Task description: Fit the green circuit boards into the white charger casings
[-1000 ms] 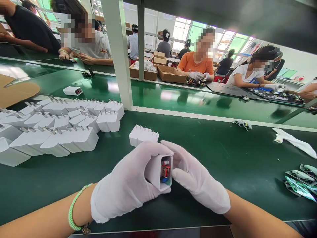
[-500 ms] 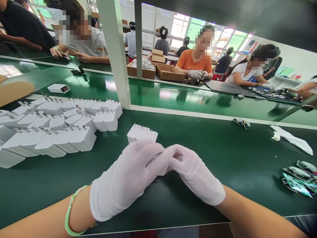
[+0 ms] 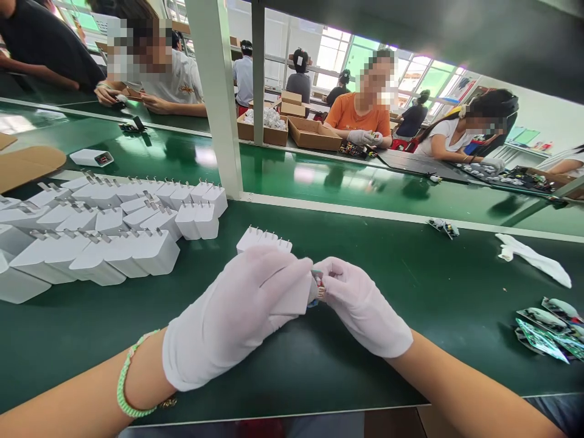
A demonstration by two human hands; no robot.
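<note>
Wrapped round a white charger housing (image 3: 294,296) is my left hand (image 3: 241,304), in a white glove. From the housing's right end a small circuit board (image 3: 318,288) with components sticks out, partly inside. The gloved fingers of my right hand (image 3: 353,301) pinch that board's outer end. Just beyond my left hand stands a short row of white plug chargers (image 3: 262,238), prongs up, partly hidden by the glove. Many more white chargers (image 3: 104,255) stand in rows at the left, prongs up.
Loose circuit boards (image 3: 547,328) lie at the right, near a crumpled white glove (image 3: 533,258). Two small boards (image 3: 443,228) sit further back. A white post (image 3: 214,97) rises behind the chargers. Beyond the green conveyor (image 3: 342,176), several people work beside cardboard boxes (image 3: 314,132).
My hands have drawn slightly apart, and the circuit board now shows between the housing and my right fingers. On the conveyor, a white housing has shifted left.
</note>
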